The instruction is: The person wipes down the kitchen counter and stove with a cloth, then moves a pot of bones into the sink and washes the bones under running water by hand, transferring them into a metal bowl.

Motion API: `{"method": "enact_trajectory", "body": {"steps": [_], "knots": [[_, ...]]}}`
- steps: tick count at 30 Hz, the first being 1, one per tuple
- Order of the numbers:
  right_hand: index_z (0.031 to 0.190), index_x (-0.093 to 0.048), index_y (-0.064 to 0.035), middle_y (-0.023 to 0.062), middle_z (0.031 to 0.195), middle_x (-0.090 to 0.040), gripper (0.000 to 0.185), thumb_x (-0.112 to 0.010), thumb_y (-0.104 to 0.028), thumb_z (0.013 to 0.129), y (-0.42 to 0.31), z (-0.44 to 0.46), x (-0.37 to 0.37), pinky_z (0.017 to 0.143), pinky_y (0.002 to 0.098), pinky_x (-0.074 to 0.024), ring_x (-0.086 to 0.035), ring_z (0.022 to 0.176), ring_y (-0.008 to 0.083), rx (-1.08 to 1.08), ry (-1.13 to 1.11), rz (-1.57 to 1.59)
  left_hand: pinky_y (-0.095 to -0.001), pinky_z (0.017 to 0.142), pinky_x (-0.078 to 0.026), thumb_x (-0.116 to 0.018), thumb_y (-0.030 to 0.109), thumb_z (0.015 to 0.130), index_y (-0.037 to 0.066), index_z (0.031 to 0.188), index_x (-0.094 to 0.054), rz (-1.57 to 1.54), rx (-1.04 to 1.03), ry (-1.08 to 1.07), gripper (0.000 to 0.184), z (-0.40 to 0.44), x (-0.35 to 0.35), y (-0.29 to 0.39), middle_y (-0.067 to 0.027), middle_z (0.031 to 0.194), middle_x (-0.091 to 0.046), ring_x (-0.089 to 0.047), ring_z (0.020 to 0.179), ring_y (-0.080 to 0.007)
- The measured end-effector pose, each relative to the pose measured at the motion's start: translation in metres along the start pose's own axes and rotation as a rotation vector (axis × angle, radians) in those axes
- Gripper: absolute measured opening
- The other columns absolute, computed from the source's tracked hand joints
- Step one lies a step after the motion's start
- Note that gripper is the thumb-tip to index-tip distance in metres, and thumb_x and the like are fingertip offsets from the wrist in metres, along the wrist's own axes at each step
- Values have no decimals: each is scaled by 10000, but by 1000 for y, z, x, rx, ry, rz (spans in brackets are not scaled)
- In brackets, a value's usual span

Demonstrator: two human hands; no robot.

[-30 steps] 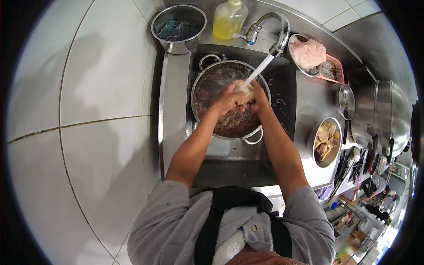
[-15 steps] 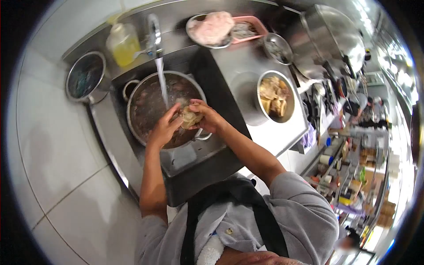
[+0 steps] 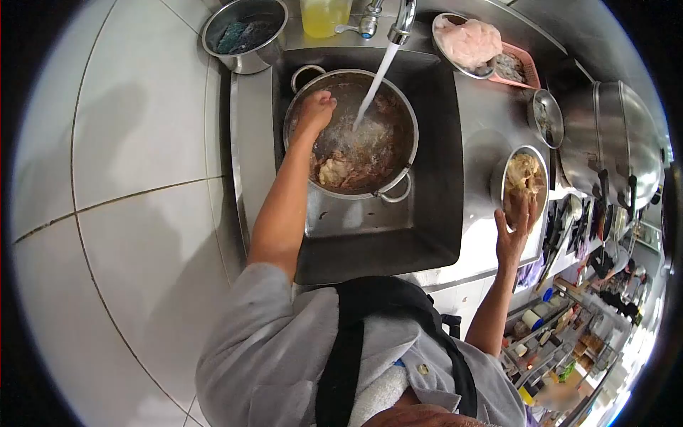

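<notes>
Over the left part of the large two-handled pot [image 3: 415, 146] is my left hand [image 3: 316, 110], its fingers curled together; whether anything is inside them is hidden. Water runs from the faucet [image 3: 403, 27] into the pot, where pale and brown meat pieces [image 3: 334, 171] lie in cloudy water. My right hand [image 3: 517, 226] has its fingers spread at the near edge of the steel bowl [image 3: 501, 174] on the counter, by the yellowish meat pieces [image 3: 523, 171] in it.
A steel pot with a green scrubber [image 3: 242, 37] stands left of the faucet, beside a bottle of yellow liquid [image 3: 324, 16]. At the back right are a bowl of pink meat [image 3: 469, 44], a pink basket [image 3: 528, 67], a small bowl [image 3: 546, 117] and a large steamer [image 3: 612, 146].
My hands have moved apart from the meat piece they held under the water. The right has gone to the bowl on the counter, the left to the pot's left side. The view has turned and shifted.
</notes>
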State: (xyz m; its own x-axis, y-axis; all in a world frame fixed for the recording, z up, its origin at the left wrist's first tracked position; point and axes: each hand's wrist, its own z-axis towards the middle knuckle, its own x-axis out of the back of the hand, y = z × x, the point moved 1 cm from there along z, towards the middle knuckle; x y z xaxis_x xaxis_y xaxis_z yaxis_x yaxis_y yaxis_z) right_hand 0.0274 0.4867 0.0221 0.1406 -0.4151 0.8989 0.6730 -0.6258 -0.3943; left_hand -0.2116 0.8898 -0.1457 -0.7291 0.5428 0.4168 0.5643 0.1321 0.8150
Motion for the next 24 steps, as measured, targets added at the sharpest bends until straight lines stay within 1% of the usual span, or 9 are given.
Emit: {"method": "enact_trajectory", "body": {"steps": [2,5,6,9,13,15,19,21,24], "knots": [[1378,-393,-133,195,1434,-284,636,-682,-258,825,-6,-1,1,1071,488,-283,-233,1361,337,-84,69,36,-375,974,-401,-540,249,898,43,1284,-491,68,73,31,440,43,-23,-37,-166,1307,-504,-512,1173,-301],[1356,-425,-118,185,1442,-281,564,-645,-251,854,-31,-13,13,1063,480,-293,-254,1354,320,-4,279,-10,-383,979,-394,-494,255,912,58,1310,-468,251,105,45,445,61,-42,-56,-176,1342,-465,-484,1198,-322],[1286,-495,-49,190,1384,-385,458,-619,-215,876,-47,-17,15,1067,459,-282,-304,1335,303,4,314,163,-385,980,-392,-480,260,916,66,1319,-462,333,108,42,448,64,-46,-62,-181,1352,-453,-475,1207,-327],[1166,-561,-22,176,1261,-506,318,-610,-91,859,-54,-43,-14,1030,402,-352,-455,1222,284,-151,72,690,-403,974,-393,-507,291,895,69,1316,-466,350,180,-147,478,96,-63,-110,-184,1334,-469,-474,1197,-344],[1162,-559,-7,159,1216,-530,316,-609,-97,863,-96,-44,-67,984,374,-394,-497,1158,253,-258,-406,785,-411,942,-409,-533,302,879,63,1274,-491,309,263,-267,464,104,-75,-126,-177,1274,-499,-498,1142,-339],[1179,-547,0,162,1209,-531,350,-617,-137,864,-110,-26,-114,952,367,-417,-501,1150,251,-424,-647,998,-411,928,-415,-542,304,873,59,1251,-503,293,305,-278,452,104,-72,-133,-173,1242,-513,-509,1114,-335],[1261,-486,-8,212,1227,-521,533,-640,-299,841,-105,16,-255,973,379,-387,-490,1164,302,-413,-559,818,-410,900,-428,-560,308,863,52,1204,-527,203,361,-245,428,100,-72,-136,-164,1178,-540,-532,1056,-326],[1308,-440,-36,257,1240,-495,595,-651,-302,820,-124,37,-284,990,408,-370,-474,1177,350,-336,-369,407,-410,886,-435,-569,310,858,48,1181,-539,92,395,-231,417,101,-72,-134,-160,1146,-553,-543,1027,-322],[1339,-405,-65,274,1249,-487,627,-652,-292,809,-142,59,-305,995,412,-363,-483,1161,369,-639,-334,396,-410,865,-445,-583,313,851,43,1146,-557,-229,456,-229,401,100,-70,-125,-154,1098,-573,-560,983,-315]]}}
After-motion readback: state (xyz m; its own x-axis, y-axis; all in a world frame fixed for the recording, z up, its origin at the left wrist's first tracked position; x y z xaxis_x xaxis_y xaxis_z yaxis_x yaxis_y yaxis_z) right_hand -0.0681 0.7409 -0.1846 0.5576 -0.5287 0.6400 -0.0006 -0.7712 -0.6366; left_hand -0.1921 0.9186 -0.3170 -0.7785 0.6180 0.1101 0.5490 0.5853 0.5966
